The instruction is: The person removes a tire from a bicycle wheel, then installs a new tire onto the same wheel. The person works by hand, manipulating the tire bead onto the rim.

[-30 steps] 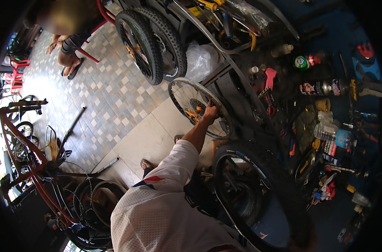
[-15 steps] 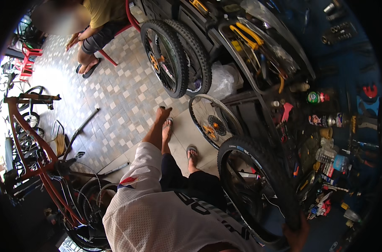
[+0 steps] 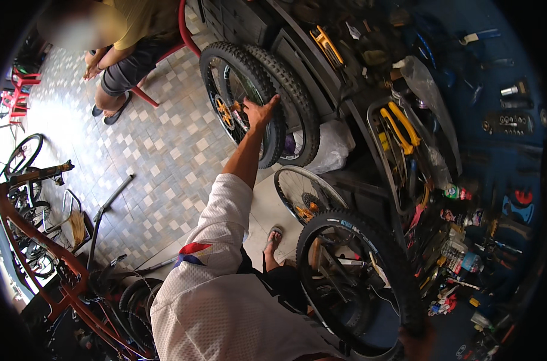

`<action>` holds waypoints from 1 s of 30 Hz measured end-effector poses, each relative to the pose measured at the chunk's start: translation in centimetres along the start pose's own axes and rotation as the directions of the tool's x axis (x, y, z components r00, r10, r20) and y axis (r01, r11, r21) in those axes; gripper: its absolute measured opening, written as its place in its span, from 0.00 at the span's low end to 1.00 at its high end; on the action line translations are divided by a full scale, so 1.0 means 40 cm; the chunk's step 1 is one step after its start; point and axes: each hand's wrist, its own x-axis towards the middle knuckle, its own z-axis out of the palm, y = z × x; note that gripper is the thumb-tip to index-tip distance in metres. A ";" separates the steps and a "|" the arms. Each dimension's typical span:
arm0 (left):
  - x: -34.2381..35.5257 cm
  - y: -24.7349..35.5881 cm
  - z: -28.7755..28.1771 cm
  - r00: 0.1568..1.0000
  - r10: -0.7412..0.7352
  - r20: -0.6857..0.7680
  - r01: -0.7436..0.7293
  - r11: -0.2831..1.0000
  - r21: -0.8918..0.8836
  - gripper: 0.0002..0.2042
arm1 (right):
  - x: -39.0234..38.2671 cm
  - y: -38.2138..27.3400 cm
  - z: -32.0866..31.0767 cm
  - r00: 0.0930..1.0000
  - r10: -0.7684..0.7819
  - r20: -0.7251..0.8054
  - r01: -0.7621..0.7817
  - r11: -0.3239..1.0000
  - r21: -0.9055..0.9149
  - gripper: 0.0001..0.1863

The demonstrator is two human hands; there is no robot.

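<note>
My left arm reaches forward, and my left hand (image 3: 261,112) is at the near wheel (image 3: 228,99), which has a knobby black tyre and an orange hub. Its fingers are apart, over the tyre; whether they touch it is hard to tell. A second wheel (image 3: 309,135) stands right behind the first. At the lower right my right hand (image 3: 417,344), blurred and dim, is closed around the bottom of a loose black bicycle tyre (image 3: 307,265). No spokes or rim show inside this tyre. A bare spoked wheel (image 3: 278,180) with an orange hub leans just beyond it.
A dark cabinet (image 3: 237,24) runs along the right, with yellow-handled tools (image 3: 400,127), bottles and small parts on it. A brown bicycle frame (image 3: 72,277) stands at the left. Ahead, a seated person (image 3: 126,66) occupies a red chair (image 3: 146,96) on the tiled floor (image 3: 159,144).
My left hand has moved forward and right, from above the floor to the near wheel. My view has shifted, and the right hand still holds the tyre.
</note>
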 end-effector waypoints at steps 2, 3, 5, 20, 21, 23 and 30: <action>-0.004 0.031 0.025 0.998 -0.068 0.007 0.067 0.995 0.079 0.70 | 0.010 -0.001 0.025 0.995 0.096 0.007 -0.096 0.995 -0.041 0.38; -0.007 0.041 0.030 0.995 -0.100 0.010 0.098 0.988 0.121 0.71 | 0.014 -0.004 0.032 0.997 0.076 0.019 -0.076 0.997 -0.016 0.39; 0.013 0.034 0.033 0.994 -0.110 -0.006 0.111 0.991 0.080 0.70 | 0.028 -0.009 0.040 0.999 0.022 0.035 -0.024 0.999 0.039 0.39; 0.035 -0.129 -0.471 0.967 0.049 0.250 0.026 0.957 -0.287 0.51 | 0.093 -0.123 0.199 0.971 -0.239 -0.011 0.224 0.892 0.393 0.39; 0.020 -0.139 -0.565 0.966 0.040 0.256 0.046 0.947 -0.319 0.49 | 0.112 -0.152 0.201 0.952 -0.307 0.004 0.280 0.873 0.399 0.38; -0.012 -0.194 -0.738 0.984 -0.003 0.176 0.053 0.959 -0.280 0.45 | 0.134 -0.188 0.210 0.923 -0.382 -0.039 0.376 0.882 0.285 0.37; -0.375 -0.190 -1.112 0.988 -0.092 0.124 0.120 0.963 -0.241 0.41 | 0.165 -0.381 0.294 0.840 -0.542 0.028 0.498 0.790 0.357 0.34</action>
